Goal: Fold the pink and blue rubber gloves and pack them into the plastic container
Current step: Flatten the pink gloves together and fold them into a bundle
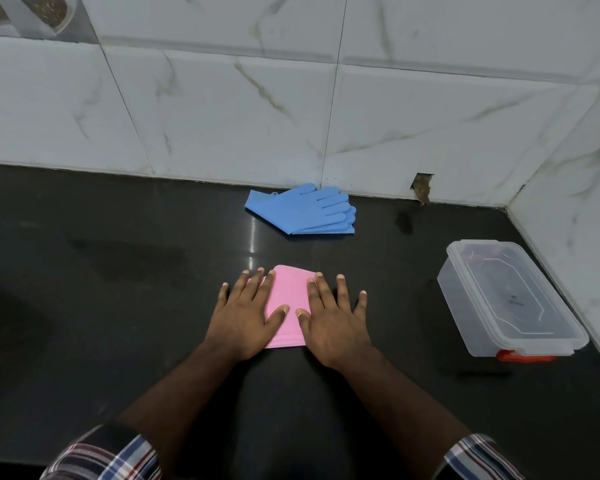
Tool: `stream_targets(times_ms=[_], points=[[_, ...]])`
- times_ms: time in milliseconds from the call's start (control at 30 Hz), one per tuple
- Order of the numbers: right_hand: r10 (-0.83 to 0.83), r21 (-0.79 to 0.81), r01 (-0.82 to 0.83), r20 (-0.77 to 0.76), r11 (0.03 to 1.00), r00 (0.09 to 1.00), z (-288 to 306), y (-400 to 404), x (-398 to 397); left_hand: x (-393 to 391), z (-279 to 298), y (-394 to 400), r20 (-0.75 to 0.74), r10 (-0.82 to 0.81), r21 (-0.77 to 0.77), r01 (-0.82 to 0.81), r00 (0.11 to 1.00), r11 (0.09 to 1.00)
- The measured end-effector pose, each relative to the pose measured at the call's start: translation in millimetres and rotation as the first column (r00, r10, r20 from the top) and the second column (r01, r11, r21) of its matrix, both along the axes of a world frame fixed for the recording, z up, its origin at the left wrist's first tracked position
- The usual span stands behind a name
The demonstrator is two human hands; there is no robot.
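While both hands lie flat, fingers spread, neither grip pinching anything, left hand [245, 315] and right hand [333, 320] press the folded pink gloves [289, 299] onto the tabletop [118, 271]; blue gloves [300, 207] lie beyond them, plastic container [506, 299] to their right, lid on.

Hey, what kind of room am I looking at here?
Probably a kitchen: a dark polished counter against marble-look wall tiles, with blue rubber gloves and a plastic container on it.

Two hands, left hand [245, 315] and right hand [333, 320], at lower centre. One folded pink glove bundle [290, 299] between them. One blue glove stack [300, 207] above centre. One plastic container [510, 299] at right, lidded.
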State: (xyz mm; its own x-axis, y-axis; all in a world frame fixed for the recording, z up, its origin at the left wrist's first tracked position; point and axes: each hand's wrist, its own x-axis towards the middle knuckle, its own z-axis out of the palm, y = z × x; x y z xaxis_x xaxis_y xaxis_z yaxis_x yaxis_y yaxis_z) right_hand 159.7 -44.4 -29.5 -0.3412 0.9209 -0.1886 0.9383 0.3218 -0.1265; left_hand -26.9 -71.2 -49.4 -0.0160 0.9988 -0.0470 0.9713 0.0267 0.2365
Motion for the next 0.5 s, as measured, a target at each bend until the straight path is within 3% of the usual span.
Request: stream_targets(times_ms=[400, 500], points=[[-0.002, -0.023, 0.001, -0.005, 1.0, 1.0, 2.2, -0.8, -0.1, 2.3, 0.8, -0.3, -0.027, -0.003, -0.002, 0.003, 1.0, 1.0], [0.002, -0.057, -0.002, -0.001, 0.998, 1.0, 7.1, 0.1, 0.3, 3.3, 11.8, 1.9, -0.046, -0.01, -0.106, 0.005, 0.999, 0.994]])
